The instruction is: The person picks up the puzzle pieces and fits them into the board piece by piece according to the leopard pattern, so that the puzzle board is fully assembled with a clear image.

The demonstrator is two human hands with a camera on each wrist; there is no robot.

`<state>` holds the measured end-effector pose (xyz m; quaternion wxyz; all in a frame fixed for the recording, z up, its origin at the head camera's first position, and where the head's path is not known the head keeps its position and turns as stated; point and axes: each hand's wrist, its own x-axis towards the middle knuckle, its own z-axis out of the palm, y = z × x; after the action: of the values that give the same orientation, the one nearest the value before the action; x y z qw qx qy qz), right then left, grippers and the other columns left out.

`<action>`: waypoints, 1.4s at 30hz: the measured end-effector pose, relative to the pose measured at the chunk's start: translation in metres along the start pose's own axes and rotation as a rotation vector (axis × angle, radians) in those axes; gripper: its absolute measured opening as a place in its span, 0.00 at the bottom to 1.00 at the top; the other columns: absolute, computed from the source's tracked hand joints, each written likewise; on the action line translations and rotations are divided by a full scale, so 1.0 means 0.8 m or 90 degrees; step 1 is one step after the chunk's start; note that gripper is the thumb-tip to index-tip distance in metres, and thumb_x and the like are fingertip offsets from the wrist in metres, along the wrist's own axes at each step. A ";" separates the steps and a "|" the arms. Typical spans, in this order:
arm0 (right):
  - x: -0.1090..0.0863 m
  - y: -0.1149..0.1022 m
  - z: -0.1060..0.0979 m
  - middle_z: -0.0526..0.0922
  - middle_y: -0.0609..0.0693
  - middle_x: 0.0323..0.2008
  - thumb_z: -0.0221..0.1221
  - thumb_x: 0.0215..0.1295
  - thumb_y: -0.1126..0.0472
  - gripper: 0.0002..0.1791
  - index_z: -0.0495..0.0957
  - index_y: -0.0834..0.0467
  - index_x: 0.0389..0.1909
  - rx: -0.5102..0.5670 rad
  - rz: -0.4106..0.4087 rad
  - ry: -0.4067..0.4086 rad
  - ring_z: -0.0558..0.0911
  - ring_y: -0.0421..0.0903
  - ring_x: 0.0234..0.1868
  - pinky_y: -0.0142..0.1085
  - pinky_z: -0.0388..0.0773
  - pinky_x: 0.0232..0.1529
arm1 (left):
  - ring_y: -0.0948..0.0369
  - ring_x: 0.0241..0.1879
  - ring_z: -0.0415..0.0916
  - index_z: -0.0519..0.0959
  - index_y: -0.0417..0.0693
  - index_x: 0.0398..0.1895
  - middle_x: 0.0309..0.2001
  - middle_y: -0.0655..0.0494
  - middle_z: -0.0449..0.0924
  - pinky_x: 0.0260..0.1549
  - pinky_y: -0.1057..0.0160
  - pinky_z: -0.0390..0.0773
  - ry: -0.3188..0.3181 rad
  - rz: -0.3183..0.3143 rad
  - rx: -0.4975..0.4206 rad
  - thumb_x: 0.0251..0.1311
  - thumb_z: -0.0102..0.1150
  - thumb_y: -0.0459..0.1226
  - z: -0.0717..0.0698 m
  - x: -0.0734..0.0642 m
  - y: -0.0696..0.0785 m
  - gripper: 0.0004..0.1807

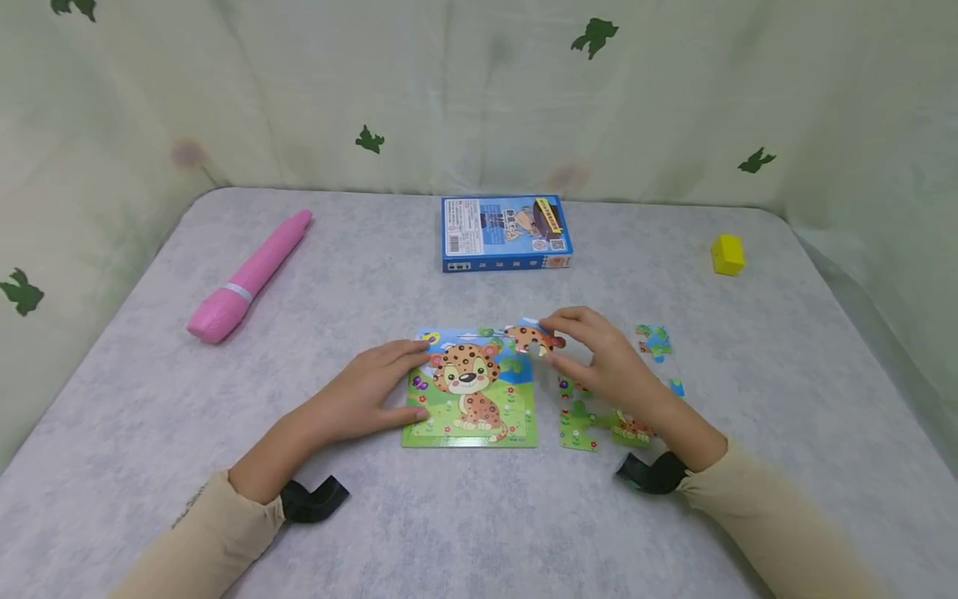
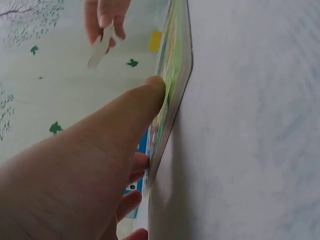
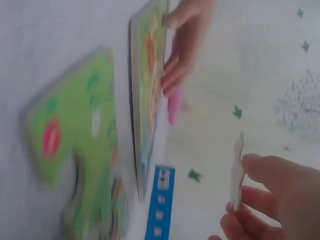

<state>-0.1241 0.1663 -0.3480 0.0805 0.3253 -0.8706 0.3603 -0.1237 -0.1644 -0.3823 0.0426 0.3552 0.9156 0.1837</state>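
A square picture board (image 1: 479,428) with a cartoon leopard on grass lies flat on the table. At its left side my left hand (image 1: 367,391) rests with thumb and fingertips on the board, fingers fairly straight. In my right hand (image 1: 606,358), a spotted puzzle piece (image 1: 521,337) is pinched between thumb and fingers above the board's upper right corner. The right wrist view shows that puzzle piece (image 3: 236,175) edge-on, raised off the table. Several loose puzzle pieces (image 1: 579,428) lie right of the board, partly hidden under my right hand and forearm.
Behind the board lies a blue box (image 1: 505,235). A pink tapered object (image 1: 250,279) with a pale band is at the back left, and a yellow block (image 1: 728,254) at the back right. A pale curtain (image 1: 479,91) with leaf shapes hangs beyond the table's far edge.
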 end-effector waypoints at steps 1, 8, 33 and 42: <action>0.004 -0.004 0.006 0.71 0.52 0.50 0.61 0.56 0.63 0.22 0.73 0.62 0.53 0.005 0.000 -0.009 0.70 0.46 0.49 0.42 0.71 0.46 | 0.53 0.64 0.51 0.61 0.45 0.64 0.65 0.51 0.56 0.59 0.50 0.51 -0.003 -0.001 0.010 0.52 0.51 0.61 0.000 0.001 0.001 0.42; 0.028 -0.016 0.050 0.71 0.53 0.50 0.60 0.58 0.60 0.22 0.73 0.62 0.53 0.013 0.041 -0.084 0.70 0.47 0.51 0.38 0.70 0.49 | 0.54 0.61 0.57 0.63 0.44 0.63 0.61 0.49 0.62 0.57 0.51 0.55 -0.018 -0.013 0.062 0.51 0.50 0.63 -0.006 0.009 0.011 0.43; 0.057 -0.011 0.087 0.71 0.51 0.52 0.58 0.60 0.55 0.20 0.75 0.55 0.53 -0.114 0.085 -0.165 0.69 0.49 0.51 0.48 0.64 0.49 | 0.55 0.41 0.66 0.66 0.53 0.63 0.48 0.47 0.67 0.41 0.53 0.67 -0.011 0.028 0.109 0.47 0.57 0.62 -0.007 0.029 0.012 0.40; 0.053 -0.011 0.068 0.62 0.54 0.59 0.57 0.60 0.50 0.30 0.64 0.56 0.62 0.013 0.135 -0.225 0.61 0.50 0.59 0.49 0.58 0.57 | 0.50 0.54 0.60 0.63 0.52 0.65 0.55 0.46 0.62 0.52 0.47 0.59 -0.023 0.010 0.067 0.47 0.56 0.62 -0.007 0.028 0.014 0.43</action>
<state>-0.1464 0.1035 -0.3668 -0.1151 0.2909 -0.8967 0.3130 -0.1345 -0.1434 -0.3716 0.0390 0.3676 0.9201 0.1294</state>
